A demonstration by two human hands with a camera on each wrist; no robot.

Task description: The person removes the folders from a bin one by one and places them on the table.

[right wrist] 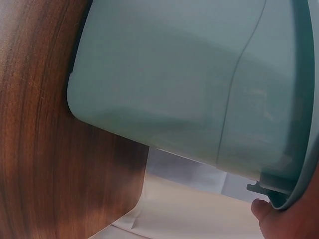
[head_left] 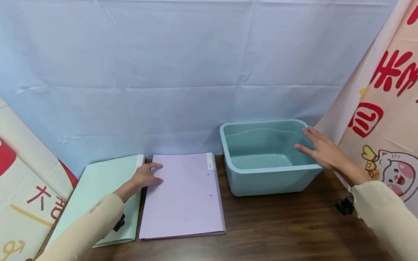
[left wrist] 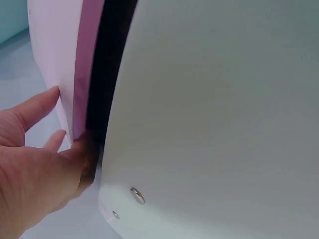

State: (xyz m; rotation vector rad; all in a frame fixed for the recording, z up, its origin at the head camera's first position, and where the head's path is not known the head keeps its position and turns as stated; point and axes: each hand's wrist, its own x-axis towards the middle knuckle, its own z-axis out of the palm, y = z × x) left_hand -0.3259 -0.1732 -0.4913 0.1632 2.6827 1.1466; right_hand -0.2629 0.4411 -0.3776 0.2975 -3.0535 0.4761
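My left hand [head_left: 144, 177] is at the left long edge of a purple file folder [head_left: 184, 197] lying on the table. In the left wrist view, some of its fingers [left wrist: 44, 107] touch the folder's cover while others curl into the dark gap at the spine, pinching that edge. Beneath my left forearm lies a mint green file folder [head_left: 96, 187], just left of the purple one. My right hand [head_left: 322, 148] rests on the right rim of a teal plastic bin [head_left: 263, 183], fingers spread and fairly straight. A fingertip [right wrist: 260, 208] shows just outside the rim in the right wrist view.
The folders and bin stand on a dark wooden table [head_left: 278, 236]. A pale blue cloth [head_left: 155, 62] hangs behind them. Printed cloths with red characters border the left and right sides [head_left: 387, 131]. The bin's visible inside holds nothing.
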